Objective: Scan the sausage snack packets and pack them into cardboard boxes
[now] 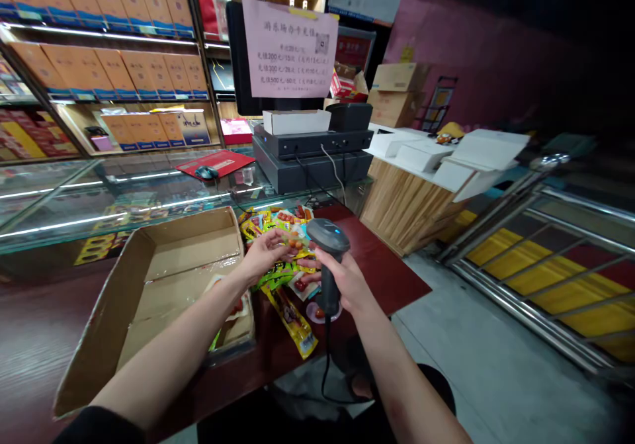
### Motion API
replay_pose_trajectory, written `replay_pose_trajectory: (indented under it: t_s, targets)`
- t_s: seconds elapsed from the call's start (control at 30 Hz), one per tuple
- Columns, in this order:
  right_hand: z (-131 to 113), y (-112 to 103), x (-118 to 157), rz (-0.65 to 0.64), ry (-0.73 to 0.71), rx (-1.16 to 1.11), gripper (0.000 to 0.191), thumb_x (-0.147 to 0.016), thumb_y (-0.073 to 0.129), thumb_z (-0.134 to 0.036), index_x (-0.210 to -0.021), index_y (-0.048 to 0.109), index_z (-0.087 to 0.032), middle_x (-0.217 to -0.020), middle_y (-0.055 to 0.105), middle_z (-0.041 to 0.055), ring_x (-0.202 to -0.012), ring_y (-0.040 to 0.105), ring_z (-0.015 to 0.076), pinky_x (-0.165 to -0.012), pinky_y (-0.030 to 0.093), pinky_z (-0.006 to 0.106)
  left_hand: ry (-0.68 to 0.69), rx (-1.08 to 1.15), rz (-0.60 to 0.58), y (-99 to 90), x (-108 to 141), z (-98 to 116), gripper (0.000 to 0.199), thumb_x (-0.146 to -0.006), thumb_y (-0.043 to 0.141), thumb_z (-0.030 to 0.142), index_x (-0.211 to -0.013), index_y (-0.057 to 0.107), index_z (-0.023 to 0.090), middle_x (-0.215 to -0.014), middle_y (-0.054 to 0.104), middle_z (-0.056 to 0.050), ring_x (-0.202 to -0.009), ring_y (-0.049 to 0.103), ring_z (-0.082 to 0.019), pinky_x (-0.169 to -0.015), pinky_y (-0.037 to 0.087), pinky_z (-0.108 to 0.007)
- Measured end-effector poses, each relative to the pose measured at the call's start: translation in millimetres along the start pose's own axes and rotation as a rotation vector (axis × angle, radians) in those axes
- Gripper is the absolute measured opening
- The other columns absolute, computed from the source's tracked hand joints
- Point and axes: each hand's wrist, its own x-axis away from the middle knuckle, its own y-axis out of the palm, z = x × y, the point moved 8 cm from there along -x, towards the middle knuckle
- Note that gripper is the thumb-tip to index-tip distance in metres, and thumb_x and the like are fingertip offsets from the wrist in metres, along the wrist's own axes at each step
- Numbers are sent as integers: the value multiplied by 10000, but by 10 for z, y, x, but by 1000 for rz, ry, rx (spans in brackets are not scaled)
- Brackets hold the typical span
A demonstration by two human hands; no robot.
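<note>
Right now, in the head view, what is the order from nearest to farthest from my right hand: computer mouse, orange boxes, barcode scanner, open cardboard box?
1. Barcode scanner: held in your right hand.
2. Open cardboard box: left of that hand.
3. Computer mouse: farther ahead, left, on the red pad.
4. Orange boxes: back left, beyond the mouse.

Snack packets (278,276) lie before you on the table (384,259), right of a carton (166,278) holding another packet (240,308); behind the pile stands a cash drawer (307,171), with a mouse (206,172) on a mat (233,162) to the drawer's left, shelves (99,32) beyond at rear left and a railing (526,317) off to your right.
</note>
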Motion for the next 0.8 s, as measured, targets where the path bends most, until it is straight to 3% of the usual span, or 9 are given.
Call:
replay_pose_trajectory:
  t_s: [0.1,0.17,0.23,0.3,0.4,0.5,0.57,0.7,0.8]
  targets:
    - [93,55,-28,-37,-12,-95,339,-720,838,-363,-1017,740,-230,-1113,759,49,-911,759,250,-801,630,380,-20,91,-48,43,20,-18,258,-700,766,327,-851,657,149,-1050,726,-109,-876,709,-212,-821,563,-351]
    - [136,46,-33,-29,-37,-99,346,-720,840,-366,-1023,739,-232,-1100,763,43,-925,754,249,-857,612,395,-46,133,-55,51,25,-38,310,-765,704,439,-820,671,135,-1103,714,-140,-916,710,-245,-841,570,-385]
    - [170,25,-33,-18,-57,-71,372,-722,834,-375,-1050,734,-231,-1131,755,47,-930,748,251,-867,607,413,-48,91,7,7,16,-55,353,-762,737,471,-826,675,130,-1160,697,-145,-923,707,-246,-818,580,-378]
    - [184,5,-26,-14,-86,-9,391,-731,822,-376,-1080,730,-224,-1155,746,56,-940,737,253,-875,601,426,-53,23,111,-73,5,-85,382,-677,855,368,-936,686,144,-1175,690,-117,-917,704,-217,-783,583,-335]
    - [156,-2,8,-39,-153,151,338,-761,792,-366,-1054,740,-206,-1108,754,59,-970,717,254,-899,584,425,-182,22,137,-110,-7,-219,590,-556,935,186,-1085,674,162,-1008,719,-71,-827,698,-169,-701,567,-267]
    - [83,-19,98,-46,-222,286,277,-766,785,-356,-988,746,-196,-1038,765,52,-1009,703,253,-941,556,407,-301,64,90,-102,-5,-309,507,-552,933,153,-997,691,142,-795,709,-34,-684,672,-137,-585,518,-219]
    - [67,-67,182,-9,-212,306,289,-775,778,-386,-986,737,-192,-1013,768,60,-956,718,248,-861,583,376,-278,83,110,-135,-16,-278,399,-563,930,164,-876,684,145,-749,699,-21,-655,663,-125,-555,500,-201]
    - [261,-133,367,27,16,312,349,-822,714,-509,-916,688,-174,-695,731,46,-501,651,173,-459,518,268,-198,127,223,-241,-43,-218,428,-519,949,152,-755,592,157,-710,670,9,-648,670,-109,-555,498,-177]
    - [339,-67,478,-25,29,393,319,-831,698,-484,-717,606,-200,-475,592,-15,-369,530,131,-389,439,236,-199,121,281,-304,-62,-262,516,-466,965,143,-774,552,166,-742,685,14,-632,676,-110,-543,507,-182]
